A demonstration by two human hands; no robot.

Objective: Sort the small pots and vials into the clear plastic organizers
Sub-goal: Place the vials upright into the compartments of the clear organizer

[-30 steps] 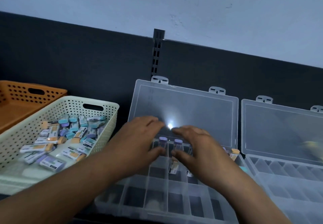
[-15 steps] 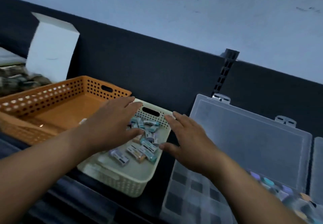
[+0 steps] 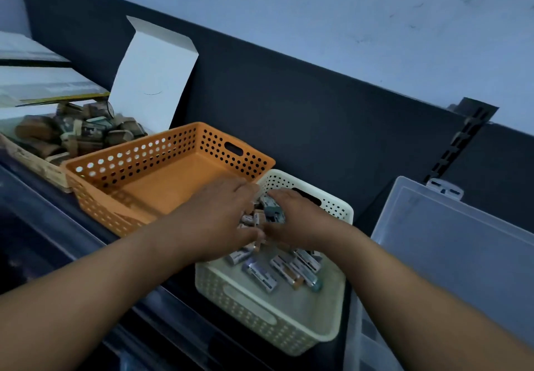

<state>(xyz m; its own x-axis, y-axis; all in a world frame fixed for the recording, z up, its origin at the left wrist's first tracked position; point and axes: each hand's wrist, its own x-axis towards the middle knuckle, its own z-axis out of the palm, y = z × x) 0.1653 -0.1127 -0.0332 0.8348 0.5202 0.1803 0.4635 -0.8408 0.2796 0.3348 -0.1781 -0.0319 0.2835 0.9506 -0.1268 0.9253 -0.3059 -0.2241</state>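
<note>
Several small labelled vials (image 3: 284, 271) with coloured caps lie in a cream perforated basket (image 3: 260, 321) at the centre. Both hands are down in its far end, side by side. My left hand (image 3: 216, 220) curls its fingers and thumb round a cluster of vials. My right hand (image 3: 303, 220) does the same beside it, with a vial showing between its thumb and fingers. The vials under the palms are hidden. A clear plastic organizer (image 3: 462, 243) with its lid raised stands at the right edge, only partly in view.
An empty orange perforated basket (image 3: 161, 179) touches the cream basket's left side. Farther left sits an open white box (image 3: 153, 75) with brown packets (image 3: 78, 130) piled in a tray. A dark back panel and a slotted rail (image 3: 462, 139) rise behind.
The view swung left, away from the organizers. Both hands left the organizer, crossed to the cream basket and dropped from hovering flat into the pile, fingers curling round vials.
</note>
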